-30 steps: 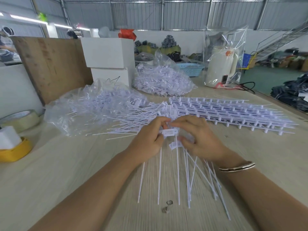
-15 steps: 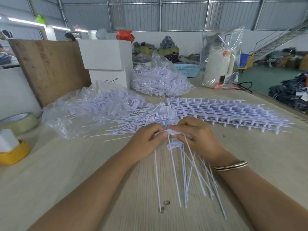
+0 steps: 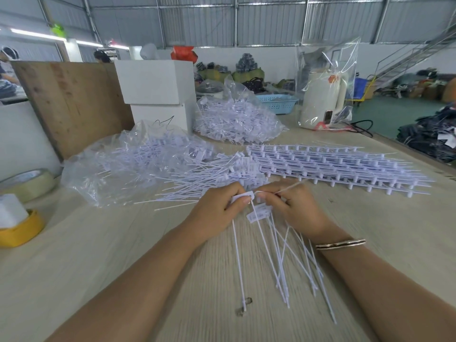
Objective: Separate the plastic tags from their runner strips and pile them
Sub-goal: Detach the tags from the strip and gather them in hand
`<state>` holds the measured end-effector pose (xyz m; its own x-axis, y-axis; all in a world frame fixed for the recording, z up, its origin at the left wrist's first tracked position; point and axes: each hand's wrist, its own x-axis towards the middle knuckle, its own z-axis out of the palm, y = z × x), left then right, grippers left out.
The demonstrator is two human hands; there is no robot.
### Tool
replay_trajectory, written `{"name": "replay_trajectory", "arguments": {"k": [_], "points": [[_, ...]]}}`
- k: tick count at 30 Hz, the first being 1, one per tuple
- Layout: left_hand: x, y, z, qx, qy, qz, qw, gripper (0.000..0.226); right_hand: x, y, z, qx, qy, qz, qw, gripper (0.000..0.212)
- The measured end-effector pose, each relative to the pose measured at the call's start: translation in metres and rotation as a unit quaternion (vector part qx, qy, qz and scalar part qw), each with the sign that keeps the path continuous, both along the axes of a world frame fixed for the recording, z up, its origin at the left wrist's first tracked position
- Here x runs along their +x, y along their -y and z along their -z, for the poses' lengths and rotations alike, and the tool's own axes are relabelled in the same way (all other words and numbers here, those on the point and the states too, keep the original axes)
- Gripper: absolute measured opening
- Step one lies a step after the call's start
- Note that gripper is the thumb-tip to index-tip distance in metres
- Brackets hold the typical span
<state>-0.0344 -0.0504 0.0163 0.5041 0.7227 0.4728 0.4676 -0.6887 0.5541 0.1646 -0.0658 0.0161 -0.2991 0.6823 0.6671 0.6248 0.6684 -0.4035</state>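
My left hand [image 3: 217, 213] pinches the flat head of one white plastic tag [image 3: 243, 196], whose thin tail hangs toward me. My right hand [image 3: 293, 209] grips the runner strip [image 3: 290, 187] with several more tags [image 3: 283, 255] still on it, their tails fanned over the wooden table [image 3: 98, 255]. The two hands meet at the tag head. A loose pile of separated tags [image 3: 197, 180] lies just beyond my left hand. Stacked uncut strips [image 3: 333, 166] lie beyond my right hand.
A clear bag of tags [image 3: 128, 166] sits at the left, another bag of tags [image 3: 234, 122] further back. White boxes [image 3: 155, 87], a wooden board [image 3: 69, 102], tape rolls [image 3: 22, 225] and a bagged white kettle [image 3: 323, 97] ring the table. Two small metal bits [image 3: 244, 306] lie near me.
The left hand has drawn one tag head sideways away from the strip in the right hand, and the fanned tails have shifted slightly. The view has tilted a little.
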Motion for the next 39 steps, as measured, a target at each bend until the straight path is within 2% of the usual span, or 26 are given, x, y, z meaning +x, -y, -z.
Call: {"name": "replay_trajectory", "arguments": {"k": [16,20,23,25,29,33,37,39], "points": [[0.0,-0.001,0.0,-0.071,0.025,0.004,0.997,0.023,-0.004,-0.003,0.008,-0.044,-0.05,-0.003,0.998,0.03],[0.0,-0.003,0.0,-0.082,0.053,0.019,0.995,0.024,-0.005,-0.005,0.01,-0.041,-0.067,-0.018,0.997,0.031],[0.0,-0.003,0.0,-0.124,0.087,0.041,0.988,0.02,-0.007,-0.006,0.01,-0.041,-0.079,-0.04,0.995,0.034],[0.001,-0.005,0.0,-0.159,0.125,0.062,0.977,0.019,-0.009,-0.005,0.009,-0.048,-0.086,-0.056,0.994,0.036],[0.001,-0.005,-0.001,-0.187,0.171,0.1,0.962,0.021,-0.013,0.001,0.002,-0.068,-0.078,-0.094,0.99,0.019],[0.001,-0.008,0.0,-0.223,0.197,0.11,0.948,0.019,-0.018,0.008,-0.003,-0.099,-0.103,-0.127,0.982,0.033],[0.004,-0.006,-0.002,-0.314,0.253,0.159,0.901,0.016,-0.02,0.009,-0.004,-0.153,-0.133,-0.181,0.962,0.029],[0.004,-0.004,-0.004,-0.352,0.299,0.207,0.862,0.015,-0.021,0.008,-0.005,-0.168,-0.143,-0.18,0.959,0.027]]}}
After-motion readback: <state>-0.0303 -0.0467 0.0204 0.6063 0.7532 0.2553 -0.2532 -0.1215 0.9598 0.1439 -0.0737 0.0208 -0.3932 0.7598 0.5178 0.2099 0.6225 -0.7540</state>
